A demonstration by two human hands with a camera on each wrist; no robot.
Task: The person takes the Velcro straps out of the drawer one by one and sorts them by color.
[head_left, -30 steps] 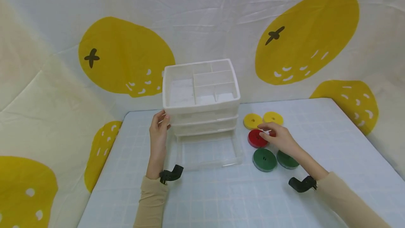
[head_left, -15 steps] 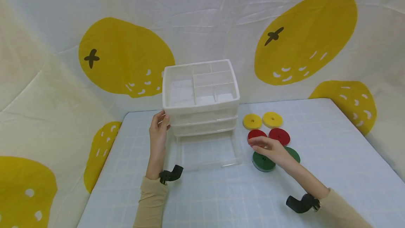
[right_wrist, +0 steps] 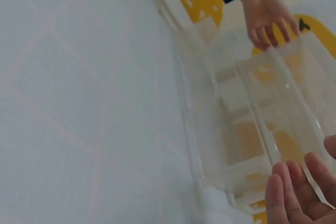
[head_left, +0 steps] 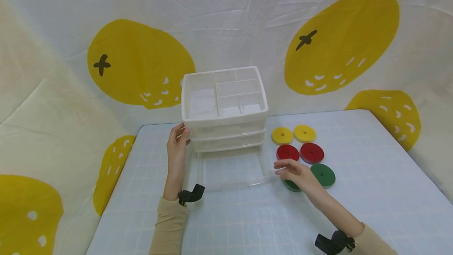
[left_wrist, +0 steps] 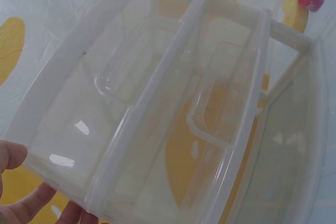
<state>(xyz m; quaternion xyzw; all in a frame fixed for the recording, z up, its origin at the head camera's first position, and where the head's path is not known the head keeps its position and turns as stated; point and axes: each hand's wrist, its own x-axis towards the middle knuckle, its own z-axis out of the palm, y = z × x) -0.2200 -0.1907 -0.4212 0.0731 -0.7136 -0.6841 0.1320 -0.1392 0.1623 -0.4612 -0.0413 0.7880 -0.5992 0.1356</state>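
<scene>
A white plastic drawer unit (head_left: 226, 123) stands on the table, its clear bottom drawer (head_left: 233, 184) pulled out. My left hand (head_left: 177, 146) rests against the unit's left side; in the left wrist view its thumb (left_wrist: 11, 155) lies at the front corner and the fingers are along the side. My right hand (head_left: 295, 174) holds nothing and hovers just right of the pulled-out drawer, fingers loosely bent, partly covering a green disc (head_left: 291, 186). Near it lie another green disc (head_left: 323, 175) and two red discs, the left one (head_left: 288, 152) and the right one (head_left: 312, 153).
Two yellow discs, a left one (head_left: 282, 135) and a right one (head_left: 304, 133), lie behind the red ones. A divided tray (head_left: 201, 101) tops the drawer unit. A pale cloth with yellow fruit prints (head_left: 138, 62) hangs behind the table (head_left: 226, 223).
My right hand has moved from the red discs toward the front left, above the left green disc beside the drawer, uncovering both red discs. My left hand has stayed at the unit's side.
</scene>
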